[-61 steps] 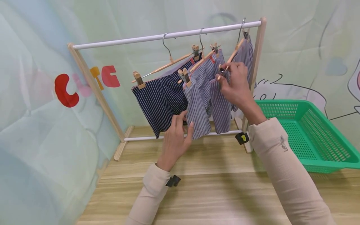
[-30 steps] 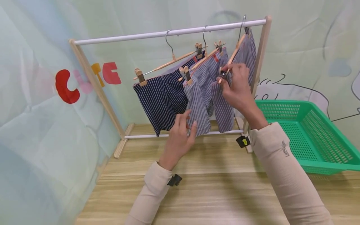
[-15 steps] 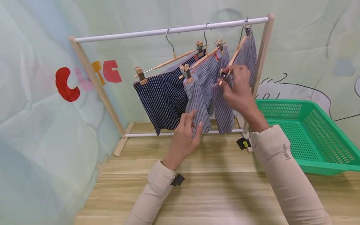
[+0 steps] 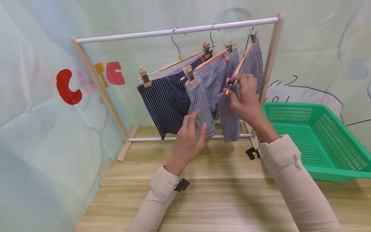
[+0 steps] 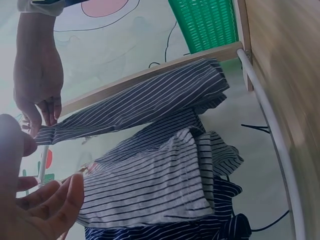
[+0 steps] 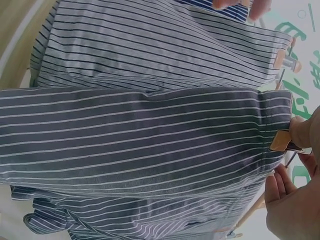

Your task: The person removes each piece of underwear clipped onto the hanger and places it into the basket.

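Rack (image 4: 98, 87) on counter (image 4: 217, 203), backdrop (image 4: 145, 16) behind. Left hanger (image 4: 179, 61) and middle hanger (image 4: 214, 58) on top bar (image 4: 145, 33); right hanger (image 4: 243, 59) near bar's right end. Middle pants (image 4: 200, 96) partly before left pants (image 4: 166, 108); right pants (image 4: 229, 117) right of both. Basket (image 4: 324, 174) on counter, right of rack. Left grip (image 4: 188, 138) before middle pants; right grip (image 4: 246, 96) on right hanger's near end.

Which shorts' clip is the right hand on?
The purple-grey pair, rightmost in the head view: the right hand pinches its clip. The navy pair and pale grey pair hang further left.
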Tool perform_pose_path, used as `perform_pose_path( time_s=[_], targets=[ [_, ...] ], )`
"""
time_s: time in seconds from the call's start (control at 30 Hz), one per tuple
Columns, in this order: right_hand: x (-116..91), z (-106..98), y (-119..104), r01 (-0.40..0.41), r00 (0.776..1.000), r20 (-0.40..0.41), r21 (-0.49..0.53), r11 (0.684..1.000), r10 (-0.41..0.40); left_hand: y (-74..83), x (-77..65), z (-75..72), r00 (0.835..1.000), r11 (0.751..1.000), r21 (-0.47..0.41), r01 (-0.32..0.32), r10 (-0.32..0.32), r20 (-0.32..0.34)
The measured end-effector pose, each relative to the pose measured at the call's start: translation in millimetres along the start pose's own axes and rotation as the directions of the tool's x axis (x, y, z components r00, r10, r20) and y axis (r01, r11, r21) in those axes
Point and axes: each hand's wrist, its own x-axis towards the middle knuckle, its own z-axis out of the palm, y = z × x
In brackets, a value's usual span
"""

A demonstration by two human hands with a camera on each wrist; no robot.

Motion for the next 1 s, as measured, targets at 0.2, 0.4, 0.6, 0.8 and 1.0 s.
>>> perform_pose_path(
  time_s=[0.2,0.4,0.6,0.8,1.0],
  targets=[
    [-6.7,1.8,1.0,-0.018,1.000,0.005,0.011,1.000,0.018,0.9,5.1,0.6,1.000,1.000,0.002,-0.007,0.007,0.015],
    [-15.7,5.0,1.7,-0.032,0.999,0.015,0.056,0.998,0.031,3.3,9.2,1.7,0.999,0.999,0.031,0.014,-0.016,0.052],
    [-23.1,8.2,0.5,-0.031,0.999,0.013,0.075,0.997,0.030,3.9,11.0,2.3,0.998,0.999,0.047,0.025,-0.027,0.059],
    [-30.5,13.3,-4.2,-0.055,0.998,0.018,0.100,0.993,0.053,5.8,16.3,4.2,0.998,0.999,0.034,0.027,-0.029,0.055],
    [-40.2,16.7,-6.7,-0.107,0.994,0.036,0.108,0.988,0.104,10.5,20.2,8.0,0.998,0.999,-0.018,0.030,-0.028,0.059]
  ],
)
